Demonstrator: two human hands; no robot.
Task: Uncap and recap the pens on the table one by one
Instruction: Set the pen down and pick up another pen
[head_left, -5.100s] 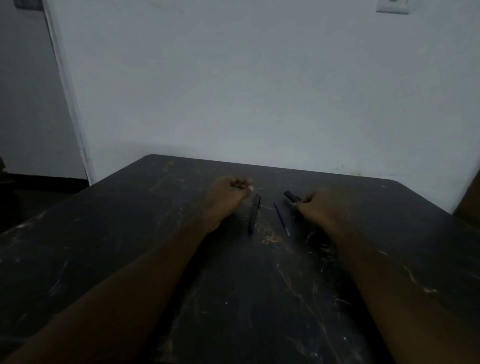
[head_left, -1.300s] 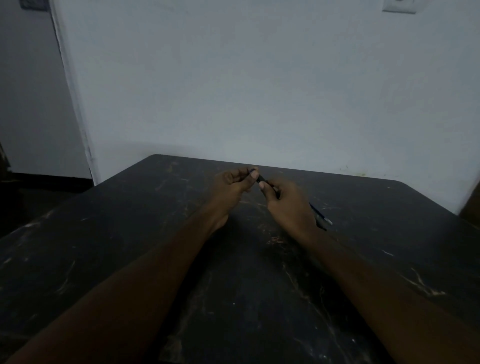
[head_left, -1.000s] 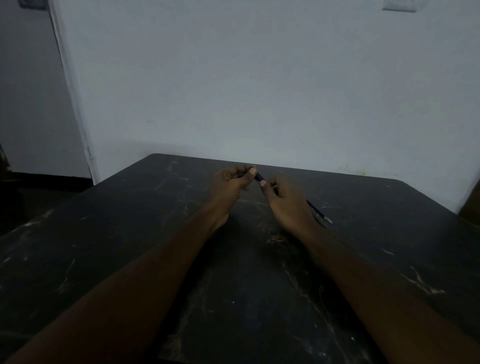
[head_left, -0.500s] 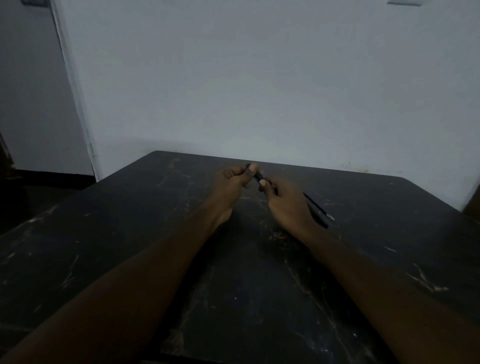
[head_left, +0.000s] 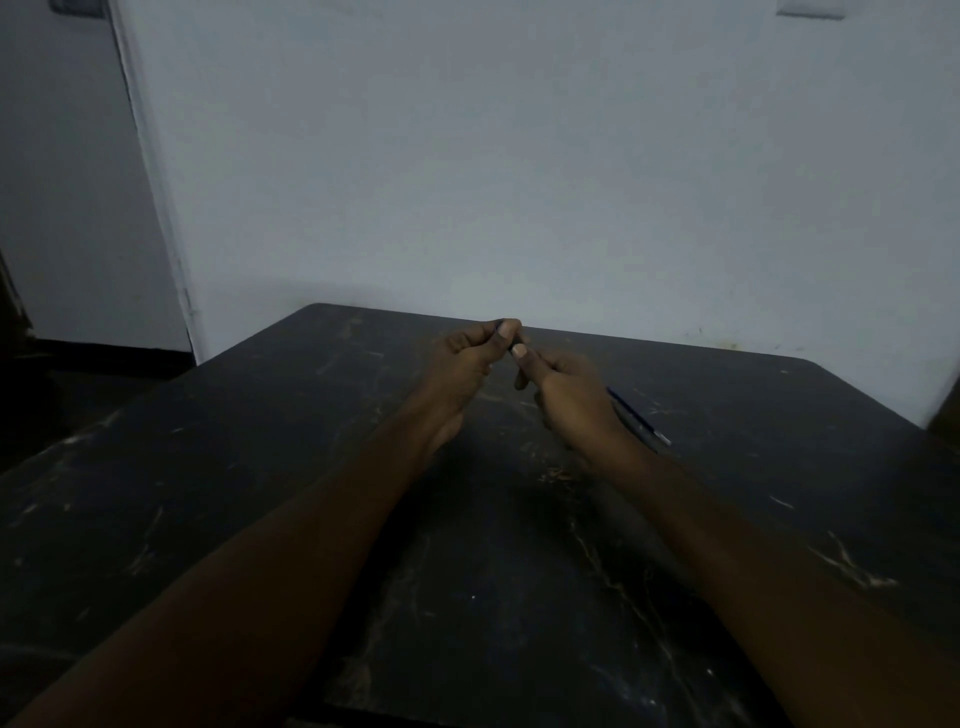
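At the centre of the frame, above the dark table (head_left: 519, 597), my left hand (head_left: 462, 371) pinches the cap end and my right hand (head_left: 569, 397) grips the barrel of one pen (head_left: 636, 422).

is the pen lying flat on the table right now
No, the pen is lifted off the table, gripped by the right hand.

Obstacles: left hand (head_left: 462, 364) and right hand (head_left: 566, 395) meeting mid-table, pen (head_left: 636, 422) trailing right | Free: bare table (head_left: 208, 467) either side | Limit: wall (head_left: 519, 182) behind.
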